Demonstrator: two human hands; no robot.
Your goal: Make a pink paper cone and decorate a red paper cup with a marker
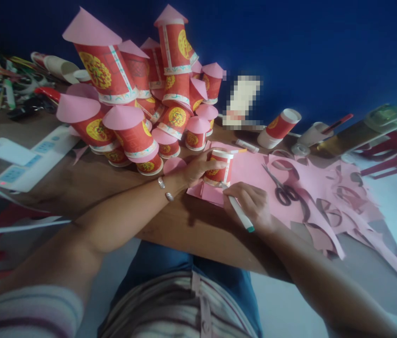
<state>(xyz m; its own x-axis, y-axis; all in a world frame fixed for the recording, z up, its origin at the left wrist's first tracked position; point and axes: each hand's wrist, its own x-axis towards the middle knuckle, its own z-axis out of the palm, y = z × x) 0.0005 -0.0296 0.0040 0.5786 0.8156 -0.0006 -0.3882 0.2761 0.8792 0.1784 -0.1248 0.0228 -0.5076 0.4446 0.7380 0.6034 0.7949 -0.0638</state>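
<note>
My left hand [200, 169] is wrapped round a red paper cup [219, 174] with a white rim and yellow pattern. The cup stands on pink paper [251, 173]. My right hand [249, 204] grips a white marker [241, 214] with a green end, its tip close to the bottom of the cup. A small stack of pink sheets [210, 193] lies under the cup. To the right, black-handled scissors [285, 193] rest on the pink paper.
Several red cups with pink cone tops [117, 75] are piled at the back left. A power strip [38, 157] lies left. Cut paper scraps [346, 197], a red-and-white cup [279, 127] and a bottle [370, 124] are at the right.
</note>
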